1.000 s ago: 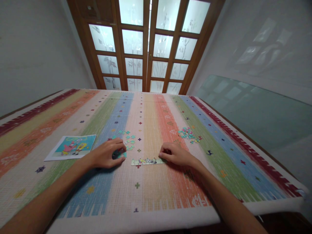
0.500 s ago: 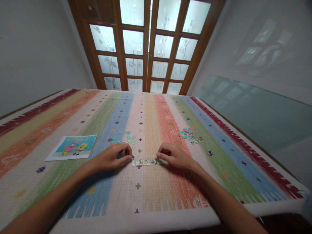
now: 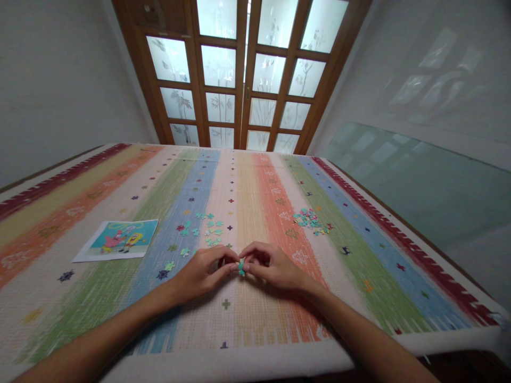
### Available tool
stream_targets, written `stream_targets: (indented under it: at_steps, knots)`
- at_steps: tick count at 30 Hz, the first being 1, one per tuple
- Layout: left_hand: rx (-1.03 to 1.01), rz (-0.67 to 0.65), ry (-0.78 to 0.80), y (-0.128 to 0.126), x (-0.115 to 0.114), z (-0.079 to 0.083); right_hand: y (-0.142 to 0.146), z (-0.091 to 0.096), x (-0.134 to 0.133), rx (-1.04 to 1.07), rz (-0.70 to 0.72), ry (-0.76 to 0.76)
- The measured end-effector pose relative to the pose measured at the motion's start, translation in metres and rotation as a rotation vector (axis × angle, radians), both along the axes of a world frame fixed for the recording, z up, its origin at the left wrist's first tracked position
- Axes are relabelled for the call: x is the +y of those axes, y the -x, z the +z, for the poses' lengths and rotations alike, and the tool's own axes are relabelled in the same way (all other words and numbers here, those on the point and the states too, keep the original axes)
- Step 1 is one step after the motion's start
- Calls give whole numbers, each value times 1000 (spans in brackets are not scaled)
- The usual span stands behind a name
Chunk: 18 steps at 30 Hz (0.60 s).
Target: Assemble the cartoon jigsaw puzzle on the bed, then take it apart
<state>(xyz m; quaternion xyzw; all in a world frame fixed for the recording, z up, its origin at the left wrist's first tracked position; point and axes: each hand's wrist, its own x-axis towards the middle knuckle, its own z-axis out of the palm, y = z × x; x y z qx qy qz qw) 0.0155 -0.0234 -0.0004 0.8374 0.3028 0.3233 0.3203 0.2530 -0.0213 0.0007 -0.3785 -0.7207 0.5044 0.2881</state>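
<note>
My left hand (image 3: 203,274) and my right hand (image 3: 273,266) meet fingertip to fingertip in the middle of the striped cloth (image 3: 255,319). Both are closed in a pinch on a small teal puzzle piece (image 3: 241,267) held between them just above the cloth. The assembled strip of puzzle pieces seen earlier is hidden under the hands. Loose teal pieces (image 3: 207,231) lie scattered just beyond my left hand. A denser pile of pieces (image 3: 310,219) sits beyond my right hand.
A printed cartoon picture (image 3: 120,239) lies flat at the left of the table. Wooden doors with frosted glass panes (image 3: 239,80) stand behind the far edge. A glass panel (image 3: 419,181) leans along the right wall.
My left hand moved right from the loose pieces and my right hand slid left, so the fingertips now meet on one teal piece. The assembled strip is now covered.
</note>
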Motion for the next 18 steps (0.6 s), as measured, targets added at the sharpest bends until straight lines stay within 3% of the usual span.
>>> stream_targets:
  at_steps: [8, 18]
  knots:
    - [188, -61, -176, 4, 2, -8, -46, 8, 29, -230, -129, -9]
    - [255, -96, -180, 3, 0, -10, -62, 5, 38, -366, 5, -6]
